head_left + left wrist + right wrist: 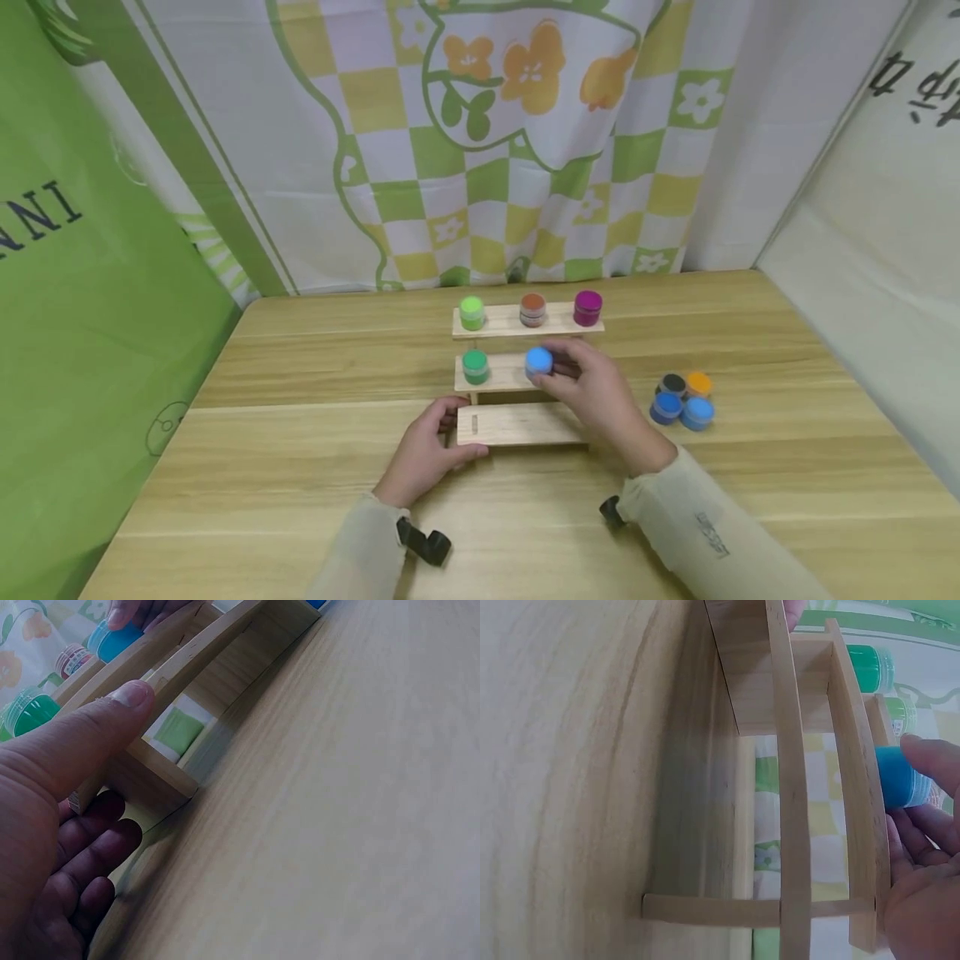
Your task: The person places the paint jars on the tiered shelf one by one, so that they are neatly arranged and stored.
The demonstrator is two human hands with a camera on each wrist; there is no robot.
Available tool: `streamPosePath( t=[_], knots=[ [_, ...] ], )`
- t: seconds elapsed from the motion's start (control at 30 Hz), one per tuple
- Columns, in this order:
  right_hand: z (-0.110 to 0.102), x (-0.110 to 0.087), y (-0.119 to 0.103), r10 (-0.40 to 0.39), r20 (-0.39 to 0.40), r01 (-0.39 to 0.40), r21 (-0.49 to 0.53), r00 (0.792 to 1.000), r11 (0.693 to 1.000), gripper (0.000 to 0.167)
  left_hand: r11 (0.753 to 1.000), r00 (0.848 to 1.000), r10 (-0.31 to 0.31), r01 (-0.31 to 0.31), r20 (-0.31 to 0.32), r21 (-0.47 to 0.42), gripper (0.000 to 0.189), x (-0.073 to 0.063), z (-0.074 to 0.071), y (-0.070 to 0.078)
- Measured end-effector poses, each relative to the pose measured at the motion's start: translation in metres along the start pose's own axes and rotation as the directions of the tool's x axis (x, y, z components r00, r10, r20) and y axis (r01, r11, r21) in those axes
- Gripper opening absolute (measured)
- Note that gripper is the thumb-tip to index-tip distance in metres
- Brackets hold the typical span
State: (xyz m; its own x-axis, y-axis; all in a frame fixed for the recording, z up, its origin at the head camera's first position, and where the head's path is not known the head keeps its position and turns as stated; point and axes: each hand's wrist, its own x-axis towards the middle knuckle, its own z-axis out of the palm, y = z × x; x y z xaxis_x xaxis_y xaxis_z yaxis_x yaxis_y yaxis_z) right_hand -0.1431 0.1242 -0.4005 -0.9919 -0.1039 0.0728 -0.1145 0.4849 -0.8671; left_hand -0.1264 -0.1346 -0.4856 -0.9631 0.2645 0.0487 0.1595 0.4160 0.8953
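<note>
A three-tier wooden rack point(525, 424) stands on the table. My left hand point(427, 450) grips the left end of its lowest tier; in the left wrist view the thumb point(112, 720) lies on the board's edge, with curled fingers beneath. My right hand point(600, 396) pinches a light blue paint jar point(538, 362) at the middle tier, right of a dark green jar point(475, 367). Whether the blue jar's base touches the board I cannot tell. On the top tier stand a light green jar point(472, 312), a brown jar point(532, 309) and a purple jar point(588, 307).
Right of the rack, a black jar point(671, 385), an orange jar point(699, 384), a dark blue jar point(666, 408) and another light blue jar point(697, 413) cluster on the wooden table point(300, 367). A patterned curtain point(510, 192) hangs behind the table.
</note>
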Motion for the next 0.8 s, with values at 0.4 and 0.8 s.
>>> streamPosePath(
  t=[0.4, 0.8],
  knots=[
    [-0.023, -0.02, 0.02, -0.004, -0.067, 0.0, -0.067, 0.998, 0.998, 0.052, 1.0, 1.0, 0.018, -0.018, 0.014, -0.012, 0.067, 0.006, 0.006, 0.003],
    [-0.027, -0.029, 0.029, -0.053, -0.113, 0.052, -0.014, 0.992, 0.999, 0.047, 1.0, 1.0, 0.008, -0.008, 0.003, -0.005, 0.067, 0.002, -0.001, 0.002]
  ],
)
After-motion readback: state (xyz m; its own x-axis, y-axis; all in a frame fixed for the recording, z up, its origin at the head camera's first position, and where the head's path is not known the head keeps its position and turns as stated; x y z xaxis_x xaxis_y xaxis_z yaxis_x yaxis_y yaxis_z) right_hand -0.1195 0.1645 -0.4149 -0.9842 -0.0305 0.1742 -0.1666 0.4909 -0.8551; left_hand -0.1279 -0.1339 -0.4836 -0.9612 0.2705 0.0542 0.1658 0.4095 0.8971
